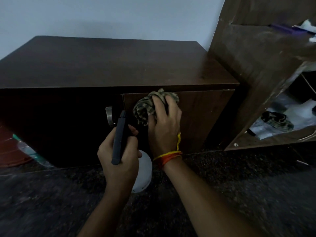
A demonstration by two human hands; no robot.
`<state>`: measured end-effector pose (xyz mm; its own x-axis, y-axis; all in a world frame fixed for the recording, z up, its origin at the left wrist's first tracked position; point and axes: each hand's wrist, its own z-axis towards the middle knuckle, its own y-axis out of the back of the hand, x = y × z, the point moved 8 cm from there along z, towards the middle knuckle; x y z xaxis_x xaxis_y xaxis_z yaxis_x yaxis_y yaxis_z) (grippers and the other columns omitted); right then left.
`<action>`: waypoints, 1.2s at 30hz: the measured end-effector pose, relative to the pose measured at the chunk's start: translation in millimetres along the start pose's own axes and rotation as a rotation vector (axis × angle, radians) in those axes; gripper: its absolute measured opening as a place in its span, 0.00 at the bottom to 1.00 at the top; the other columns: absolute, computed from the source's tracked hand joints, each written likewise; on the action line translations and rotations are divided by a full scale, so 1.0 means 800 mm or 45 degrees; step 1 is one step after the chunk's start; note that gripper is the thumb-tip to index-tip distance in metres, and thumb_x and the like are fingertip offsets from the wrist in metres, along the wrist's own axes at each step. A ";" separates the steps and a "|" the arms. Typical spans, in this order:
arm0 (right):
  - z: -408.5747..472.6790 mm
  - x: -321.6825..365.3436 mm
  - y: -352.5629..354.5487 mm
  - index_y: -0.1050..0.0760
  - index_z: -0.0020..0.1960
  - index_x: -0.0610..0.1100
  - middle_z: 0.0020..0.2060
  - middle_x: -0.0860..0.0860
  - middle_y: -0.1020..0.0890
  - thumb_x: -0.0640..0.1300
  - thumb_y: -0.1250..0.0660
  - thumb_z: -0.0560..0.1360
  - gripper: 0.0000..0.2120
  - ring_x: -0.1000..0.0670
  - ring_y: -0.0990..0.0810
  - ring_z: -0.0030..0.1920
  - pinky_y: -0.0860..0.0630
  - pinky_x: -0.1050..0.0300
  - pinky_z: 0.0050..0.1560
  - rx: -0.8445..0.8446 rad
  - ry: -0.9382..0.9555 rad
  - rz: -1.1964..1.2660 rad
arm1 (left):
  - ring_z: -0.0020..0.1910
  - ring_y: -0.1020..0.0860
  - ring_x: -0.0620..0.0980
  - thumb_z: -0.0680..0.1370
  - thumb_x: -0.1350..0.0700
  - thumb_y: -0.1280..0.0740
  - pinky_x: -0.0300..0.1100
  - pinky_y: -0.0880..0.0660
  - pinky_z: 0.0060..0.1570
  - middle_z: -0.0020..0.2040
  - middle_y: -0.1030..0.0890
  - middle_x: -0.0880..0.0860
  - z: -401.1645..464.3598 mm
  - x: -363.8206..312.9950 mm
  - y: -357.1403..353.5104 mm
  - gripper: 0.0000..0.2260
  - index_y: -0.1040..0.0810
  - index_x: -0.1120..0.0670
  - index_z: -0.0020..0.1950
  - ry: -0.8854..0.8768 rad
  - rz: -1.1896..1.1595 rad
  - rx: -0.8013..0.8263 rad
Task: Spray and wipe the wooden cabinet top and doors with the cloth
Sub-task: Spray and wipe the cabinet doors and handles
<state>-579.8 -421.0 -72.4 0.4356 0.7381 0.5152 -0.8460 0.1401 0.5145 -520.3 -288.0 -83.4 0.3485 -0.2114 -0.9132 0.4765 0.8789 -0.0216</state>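
Head view: both hands work low in front of a dark wooden cabinet (pixel 111 64).
Right hand (pixel 164 127): fingers curled round a bunched, striped cloth (pixel 150 106), pressing it against the upper part of the right door (pixel 196 117), just under the top's front edge.
Right wrist: orange and yellow thread band (pixel 168 155) tied round it, one end sticking up.
Left hand (pixel 119 156): wrapped round the neck of a spray bottle (pixel 142 171), black spray head pointing up toward the doors, white body showing below the fist.
Bottle and cloth: near each other, not touching.
Left door (pixel 59 125): in deep shadow, a metal handle (pixel 109 116) near its inner edge.
Cabinet top: bare, dark brown, running back to a pale wall (pixel 102 16).
Floor (pixel 230 185): dark and speckled.
Right side: a worn wooden shelf unit (pixel 253 65) just beside the cabinet, blurred clutter on its shelves.
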 end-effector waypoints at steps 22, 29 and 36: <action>-0.027 -0.001 -0.022 0.28 0.62 0.42 0.58 0.42 0.29 0.40 0.30 0.72 0.19 0.41 0.24 0.55 0.27 0.54 0.52 0.043 -0.258 0.119 | 0.28 0.26 0.48 0.74 0.50 0.39 0.33 0.29 0.32 0.34 0.25 0.54 0.003 0.023 0.058 0.07 0.25 0.51 0.44 0.047 -0.028 -0.099; -0.034 0.010 -0.035 0.29 0.56 0.43 0.58 0.41 0.28 0.38 0.30 0.70 0.16 0.41 0.24 0.54 0.27 0.55 0.48 0.014 -0.229 0.123 | 0.28 0.26 0.48 0.76 0.60 0.38 0.33 0.29 0.32 0.33 0.26 0.54 0.007 0.020 0.059 0.05 0.25 0.52 0.44 0.057 -0.013 -0.093; -0.059 -0.012 -0.051 0.26 0.51 0.39 0.50 0.43 0.24 0.35 0.31 0.70 0.10 0.54 0.27 0.48 0.27 0.66 0.47 -0.066 -0.331 0.295 | 0.26 0.26 0.47 0.75 0.62 0.39 0.32 0.28 0.31 0.36 0.23 0.57 0.011 0.020 0.079 0.05 0.24 0.58 0.45 0.052 0.001 -0.117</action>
<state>-563.7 -402.7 -130.4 0.2881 0.5624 0.7750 -0.9432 0.0268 0.3311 -477.2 -239.3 -95.4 0.3151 -0.1948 -0.9289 0.3997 0.9149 -0.0563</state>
